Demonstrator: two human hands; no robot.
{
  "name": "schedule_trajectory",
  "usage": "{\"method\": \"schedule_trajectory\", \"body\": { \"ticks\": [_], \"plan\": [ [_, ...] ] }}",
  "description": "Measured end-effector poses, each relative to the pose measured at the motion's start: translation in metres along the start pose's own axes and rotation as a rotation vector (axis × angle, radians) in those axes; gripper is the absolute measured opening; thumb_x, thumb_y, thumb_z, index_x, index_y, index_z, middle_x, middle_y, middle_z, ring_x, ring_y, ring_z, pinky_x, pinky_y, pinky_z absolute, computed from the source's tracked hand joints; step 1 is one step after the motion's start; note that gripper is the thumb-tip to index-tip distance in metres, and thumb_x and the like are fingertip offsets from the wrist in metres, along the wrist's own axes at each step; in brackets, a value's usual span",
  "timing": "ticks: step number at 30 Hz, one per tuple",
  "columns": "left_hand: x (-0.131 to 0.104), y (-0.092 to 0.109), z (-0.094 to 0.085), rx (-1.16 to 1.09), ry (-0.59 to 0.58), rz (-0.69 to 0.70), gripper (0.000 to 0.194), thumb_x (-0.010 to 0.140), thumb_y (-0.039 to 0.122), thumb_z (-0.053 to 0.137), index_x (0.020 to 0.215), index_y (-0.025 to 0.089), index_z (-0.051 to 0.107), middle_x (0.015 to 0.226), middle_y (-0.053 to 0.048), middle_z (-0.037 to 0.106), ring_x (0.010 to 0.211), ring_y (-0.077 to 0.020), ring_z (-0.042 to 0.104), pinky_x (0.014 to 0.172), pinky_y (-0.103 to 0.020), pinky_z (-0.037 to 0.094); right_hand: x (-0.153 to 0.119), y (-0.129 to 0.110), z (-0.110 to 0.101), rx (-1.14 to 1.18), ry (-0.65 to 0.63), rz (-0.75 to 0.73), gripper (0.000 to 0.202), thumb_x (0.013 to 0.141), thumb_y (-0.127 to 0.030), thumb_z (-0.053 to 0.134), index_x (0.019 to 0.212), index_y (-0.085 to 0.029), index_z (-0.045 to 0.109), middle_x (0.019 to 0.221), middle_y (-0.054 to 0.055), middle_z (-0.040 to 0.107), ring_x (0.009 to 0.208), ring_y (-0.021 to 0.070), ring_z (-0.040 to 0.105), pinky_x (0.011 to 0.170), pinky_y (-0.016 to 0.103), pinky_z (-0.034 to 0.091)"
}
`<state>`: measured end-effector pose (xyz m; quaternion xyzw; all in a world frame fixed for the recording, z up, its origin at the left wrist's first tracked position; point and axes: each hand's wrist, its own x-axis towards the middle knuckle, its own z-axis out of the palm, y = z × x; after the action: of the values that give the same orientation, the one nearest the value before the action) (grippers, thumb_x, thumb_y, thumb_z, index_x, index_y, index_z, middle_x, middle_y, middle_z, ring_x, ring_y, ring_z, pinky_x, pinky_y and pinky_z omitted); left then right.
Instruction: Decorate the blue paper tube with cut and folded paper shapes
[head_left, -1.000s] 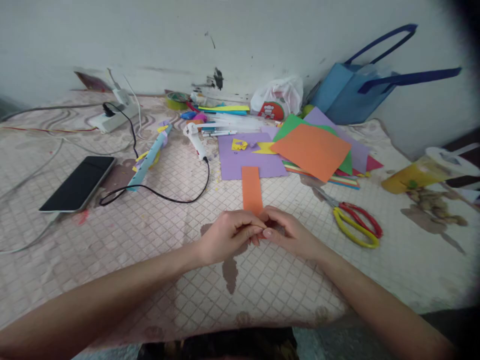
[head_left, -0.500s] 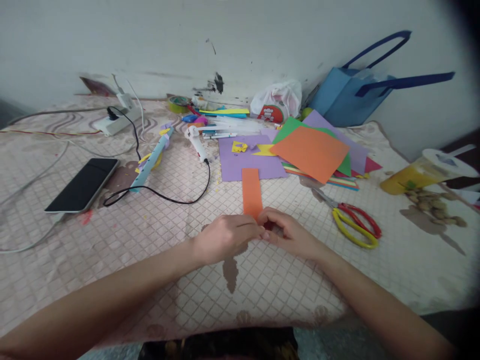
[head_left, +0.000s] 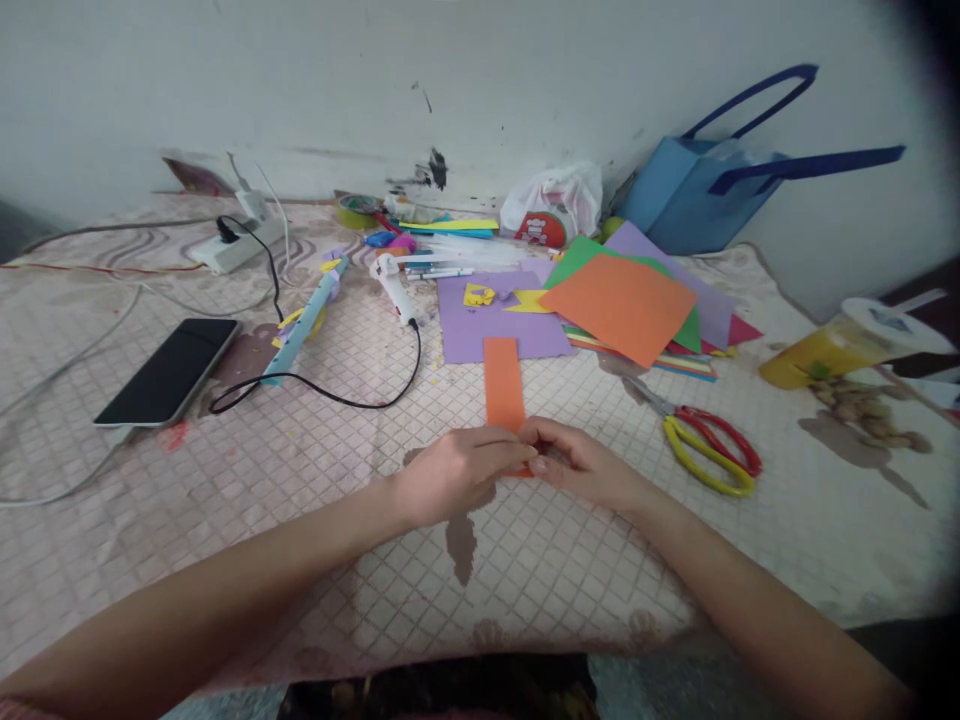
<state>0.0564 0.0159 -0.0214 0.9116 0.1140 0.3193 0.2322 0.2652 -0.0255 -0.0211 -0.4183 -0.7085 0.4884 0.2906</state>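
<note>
An orange paper strip [head_left: 504, 380] lies lengthwise on the patterned tablecloth [head_left: 360, 600], pointing away from me. Over its near end, my left hand [head_left: 461, 470] is closed with fingertips pinched together. My right hand [head_left: 577, 465] meets it from the other side, thumb and fingers also closed at the same end. The fingertips touch each other, and they hide most of the paper there; a small orange edge shows below them. Right of my hands are scissors [head_left: 712, 445] with one red and one yellow handle. Beyond the strip lies a purple sheet [head_left: 480, 335] with yellow scraps [head_left: 478, 294].
Colored sheets [head_left: 622, 305] are stacked behind my right hand. A white glue gun [head_left: 394, 290] trails a black cord. To the left are a phone [head_left: 169, 372], a decorated blue strip [head_left: 304, 325] and a power strip [head_left: 232, 245]. A drink cup [head_left: 825, 350] and a blue bag [head_left: 675, 195] are on the right.
Both hands have shifted very slightly to the right at the near end of the strip. A small orange edge now shows below the fingertips.
</note>
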Motion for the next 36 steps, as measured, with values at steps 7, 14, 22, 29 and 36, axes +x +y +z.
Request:
{"method": "schedule_trajectory", "body": {
  "ticks": [7,14,22,29,36],
  "plan": [
    [-0.0027,-0.0021,0.0011,0.106,0.046,0.047,0.026,0.087,0.009,0.045,0.11,0.014,0.056,0.103,-0.009,0.068,0.086,-0.0143,0.067,0.071,-0.025,0.058,0.0004,-0.0002,-0.001,0.029,-0.008,0.02,0.024,0.09,-0.043,0.051,0.087,-0.019,0.053,0.079,0.0,0.05,0.071,0.0134,0.046,0.064,0.027,0.037],
    [0.0005,0.0007,-0.0043,0.352,-0.049,0.202,0.022,0.09,0.01,0.038,0.106,0.009,0.055,0.092,-0.01,0.067,0.084,-0.0165,0.066,0.07,-0.029,0.058,0.0001,0.003,-0.0003,0.034,-0.03,0.028,0.023,0.09,-0.041,0.051,0.09,-0.019,0.053,0.08,0.001,0.051,0.072,0.0133,0.047,0.063,0.026,0.038],
    [0.0007,0.0011,-0.002,0.206,-0.066,0.091,0.03,0.084,0.005,0.042,0.11,0.012,0.055,0.1,-0.008,0.065,0.081,-0.0133,0.065,0.066,-0.023,0.056,0.0008,0.0019,-0.0016,0.029,-0.032,0.018,0.028,0.09,-0.047,0.049,0.086,-0.019,0.052,0.077,0.0,0.048,0.07,0.0132,0.045,0.062,0.026,0.038],
    [0.002,0.0014,-0.005,0.349,-0.07,0.197,0.024,0.09,0.01,0.038,0.108,0.01,0.054,0.094,-0.009,0.066,0.084,-0.0162,0.065,0.068,-0.027,0.056,0.0005,0.003,-0.0021,0.011,-0.044,0.017,0.027,0.09,-0.046,0.049,0.089,-0.019,0.053,0.08,0.0,0.05,0.073,0.0134,0.047,0.065,0.026,0.041],
    [0.0045,0.0018,-0.0043,0.364,-0.068,0.234,0.024,0.091,0.009,0.038,0.107,0.008,0.055,0.092,-0.01,0.065,0.078,-0.0158,0.063,0.066,-0.027,0.055,0.0005,0.0059,-0.002,0.001,-0.04,0.018,0.028,0.091,-0.046,0.048,0.091,-0.019,0.054,0.081,0.001,0.052,0.073,0.0139,0.048,0.066,0.027,0.042]
  ]
}}
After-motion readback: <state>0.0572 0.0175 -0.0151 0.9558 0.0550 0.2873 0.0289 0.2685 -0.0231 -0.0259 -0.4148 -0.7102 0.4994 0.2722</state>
